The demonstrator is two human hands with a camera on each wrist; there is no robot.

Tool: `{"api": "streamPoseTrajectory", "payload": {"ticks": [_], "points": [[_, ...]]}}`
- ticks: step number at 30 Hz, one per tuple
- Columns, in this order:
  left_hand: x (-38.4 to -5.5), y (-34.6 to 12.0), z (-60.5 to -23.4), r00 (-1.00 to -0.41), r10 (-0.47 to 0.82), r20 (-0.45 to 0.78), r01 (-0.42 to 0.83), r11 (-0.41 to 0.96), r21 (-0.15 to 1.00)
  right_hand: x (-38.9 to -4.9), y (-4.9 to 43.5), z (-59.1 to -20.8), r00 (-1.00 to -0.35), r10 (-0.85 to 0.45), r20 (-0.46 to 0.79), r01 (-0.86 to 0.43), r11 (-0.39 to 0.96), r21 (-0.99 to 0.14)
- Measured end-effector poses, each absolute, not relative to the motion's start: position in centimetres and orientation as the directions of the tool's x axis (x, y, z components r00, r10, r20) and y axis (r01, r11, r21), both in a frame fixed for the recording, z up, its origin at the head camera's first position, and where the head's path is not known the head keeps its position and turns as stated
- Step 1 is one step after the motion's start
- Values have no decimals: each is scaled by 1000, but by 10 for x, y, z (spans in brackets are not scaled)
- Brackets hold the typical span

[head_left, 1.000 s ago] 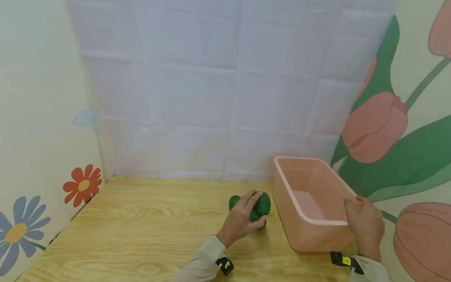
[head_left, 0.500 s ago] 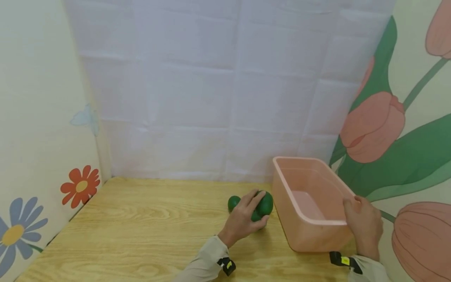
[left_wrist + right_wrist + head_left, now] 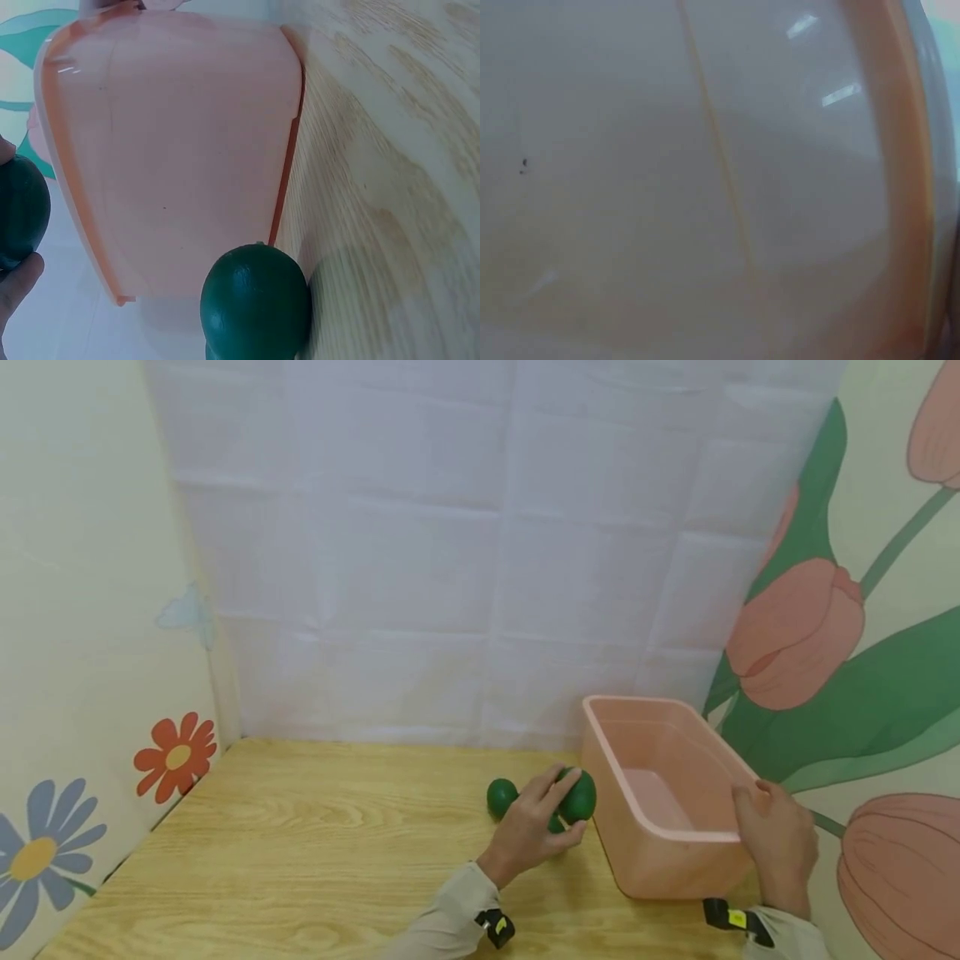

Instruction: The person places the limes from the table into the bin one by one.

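Observation:
My left hand [image 3: 525,831] pinches a smooth, dark green round fruit [image 3: 580,797] between fingers and thumb, close to the left wall of a pink plastic box [image 3: 678,866]. In the left wrist view the held fruit [image 3: 21,210] is raised off the wood, level with the box's rim. A second green fruit [image 3: 255,304] lies on the table near the box wall, partly hidden under my hand in the head view. Another green fruit [image 3: 501,797] rests left of my knuckles. My right hand [image 3: 780,843] grips the box's rim at the near right corner.
The wood-grain table [image 3: 300,860] reaches back to a creased white sheet [image 3: 405,568]. Right behind the box stands a wall with painted tulips [image 3: 795,635]; flowers are painted on the left wall. The right wrist view is filled by the box's wall [image 3: 630,187].
My left hand has lifted the green fruit slightly and carried it right, toward the box. The other fruits come more into view behind it. My right hand and the box have stayed put.

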State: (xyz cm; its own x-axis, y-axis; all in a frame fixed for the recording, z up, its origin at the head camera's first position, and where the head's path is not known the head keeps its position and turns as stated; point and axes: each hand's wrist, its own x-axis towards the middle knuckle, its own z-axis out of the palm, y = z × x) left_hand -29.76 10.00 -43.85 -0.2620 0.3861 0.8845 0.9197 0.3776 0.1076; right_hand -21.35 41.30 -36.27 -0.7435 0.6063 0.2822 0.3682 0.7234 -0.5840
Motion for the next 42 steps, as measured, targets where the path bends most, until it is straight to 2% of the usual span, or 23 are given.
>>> {"api": "streamPoseTrajectory", "payload": {"ticks": [11, 16, 24, 42], "points": [[-298, 110, -439, -242, 381, 892, 925, 368, 94, -212, 414, -364, -757, 583, 295, 347, 741, -574], [-298, 113, -437, -253, 382, 889, 930, 350, 114, -213, 413, -365, -755, 582, 302, 339, 742, -579], [-298, 123, -432, -214, 367, 905, 942, 323, 92, -213, 416, -363, -758, 581, 297, 351, 747, -565], [-293, 135, -426, -221, 354, 909, 952, 282, 121, -213, 416, -362, -766, 577, 282, 354, 747, -563]]}}
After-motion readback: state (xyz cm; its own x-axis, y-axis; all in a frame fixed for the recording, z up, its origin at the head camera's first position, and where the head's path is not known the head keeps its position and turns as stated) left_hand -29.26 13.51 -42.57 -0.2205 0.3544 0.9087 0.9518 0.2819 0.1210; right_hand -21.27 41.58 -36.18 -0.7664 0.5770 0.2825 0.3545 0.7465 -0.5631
